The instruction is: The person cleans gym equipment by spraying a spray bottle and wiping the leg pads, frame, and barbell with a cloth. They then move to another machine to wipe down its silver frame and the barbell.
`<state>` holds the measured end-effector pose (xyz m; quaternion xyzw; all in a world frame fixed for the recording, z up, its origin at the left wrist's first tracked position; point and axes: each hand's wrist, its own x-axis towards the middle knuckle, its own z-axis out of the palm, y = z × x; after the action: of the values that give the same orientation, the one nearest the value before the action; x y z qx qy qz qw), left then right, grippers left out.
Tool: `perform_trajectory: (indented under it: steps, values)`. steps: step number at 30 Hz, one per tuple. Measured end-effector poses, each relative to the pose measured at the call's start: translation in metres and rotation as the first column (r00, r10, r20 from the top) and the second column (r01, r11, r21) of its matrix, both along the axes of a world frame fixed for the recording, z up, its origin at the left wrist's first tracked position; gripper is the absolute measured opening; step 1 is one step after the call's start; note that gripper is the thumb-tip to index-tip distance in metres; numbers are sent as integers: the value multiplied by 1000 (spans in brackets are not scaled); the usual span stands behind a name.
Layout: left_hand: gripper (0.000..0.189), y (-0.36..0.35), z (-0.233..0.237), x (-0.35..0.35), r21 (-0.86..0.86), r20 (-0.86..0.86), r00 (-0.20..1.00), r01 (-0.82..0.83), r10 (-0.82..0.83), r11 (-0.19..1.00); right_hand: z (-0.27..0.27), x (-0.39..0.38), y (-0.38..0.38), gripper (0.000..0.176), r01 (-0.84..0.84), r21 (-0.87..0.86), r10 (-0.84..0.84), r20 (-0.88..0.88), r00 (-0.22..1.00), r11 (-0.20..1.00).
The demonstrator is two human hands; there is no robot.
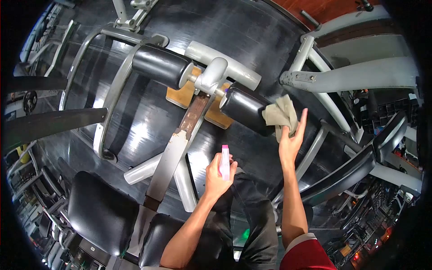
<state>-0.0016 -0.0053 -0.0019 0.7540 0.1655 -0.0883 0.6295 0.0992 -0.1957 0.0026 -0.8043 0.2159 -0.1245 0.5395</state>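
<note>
My left hand (216,181) is closed around a small pink-and-white bottle (225,165), held upright in front of my legs. Its exact type is hard to make out. Off to the right, my right hand (290,145) grips a crumpled beige cloth (281,113) between thumb and fingers, with one finger stretched out. The cloth lies against the outer end of a black padded roller (245,108) on a gym machine. A second black roller (161,65) sits on the other side of the silver hub (212,76). Part of the right roller's end is hidden by the cloth.
A worn grey beam (167,164) runs from the hub down toward the black padded seat (102,211). Curved metal frames (118,85) stand at the left. A grey machine arm (351,80) and a black bench pad (342,180) are at the right. The floor is dark.
</note>
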Motion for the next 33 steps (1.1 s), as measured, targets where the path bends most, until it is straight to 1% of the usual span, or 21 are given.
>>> perform_trajectory:
  steps: [1,2,4,6,8,10,11,13,14,16,17,18,19,20,23,25,27,28,30,31,33]
  values:
    - [22,0,0,0,-2,2,1000,0,0,1000,4,8,-1,62,-8,79,10,-14,1000,997]
    - [22,0,-1,0,-5,6,1000,-2,2,1000,4,19,-1,62,-8,78,9,-11,1000,997]
    - [22,0,-1,1,-7,10,1000,-1,1,1000,1,45,4,64,-226,-218,253,107,962,950]
    - [22,1,1,1,45,8,1000,19,-20,999,3,67,20,62,-428,-468,470,-30,882,773]
    - [22,0,3,1,12,-27,1000,5,-4,1000,-26,81,39,58,-633,-574,629,-244,738,519]
    - [22,-1,2,1,-21,-57,998,-15,14,1000,-41,77,65,56,-617,-661,625,-278,730,427]
    - [22,0,0,0,-11,-40,999,-15,14,1000,-42,79,65,56,-614,-663,623,-276,732,427]
    - [22,-1,-1,0,-6,-27,1000,-15,15,1000,-41,83,64,56,-594,-603,535,-303,789,533]
    - [21,-1,0,-1,-17,-28,999,-16,16,1000,-46,80,63,56,-593,-604,531,-307,789,532]
    - [20,-1,-1,-1,-31,-28,1000,-15,14,999,-54,75,64,54,-556,-700,583,-242,776,449]
    - [20,-1,-3,-2,1,5,1000,-2,2,1000,-57,71,62,55,-545,-703,578,-231,783,457]
    - [20,0,-4,-2,32,39,999,11,-13,999,-56,65,57,55,-547,-703,577,-234,782,455]
    - [21,1,2,1,9,-42,999,-9,10,1000,-53,60,47,57,-566,-717,624,-234,746,408]
    - [21,3,1,2,4,-41,999,-9,9,1000,-50,53,36,60,-581,-731,667,-236,707,358]
    - [21,3,-7,0,-47,-34,997,-70,69,996,-42,22,-14,63,-583,-741,660,-259,705,333]
    - [20,2,-5,1,-58,-38,996,-79,76,995,-38,2,-49,63,-595,-722,596,-318,738,352]
    - [20,2,-3,0,-70,-47,996,-81,78,994,-34,-5,-75,52,-632,-585,569,-323,756,508]
    - [20,2,-3,0,-87,-64,995,-79,73,993,-36,-5,-83,52,-631,-588,567,-326,757,505]
    - [20,2,-4,1,-106,-78,995,-78,70,991,-43,1,-90,42,-474,-328,309,-446,840,817]
    - [20,3,-4,1,-107,-79,994,-89,81,990,-38,13,-82,37,-406,-300,278,-388,879,863]
    - [20,3,-5,1,-104,-83,992,-106,98,989,-28,46,-47,41,-247,-254,208,-172,963,935]
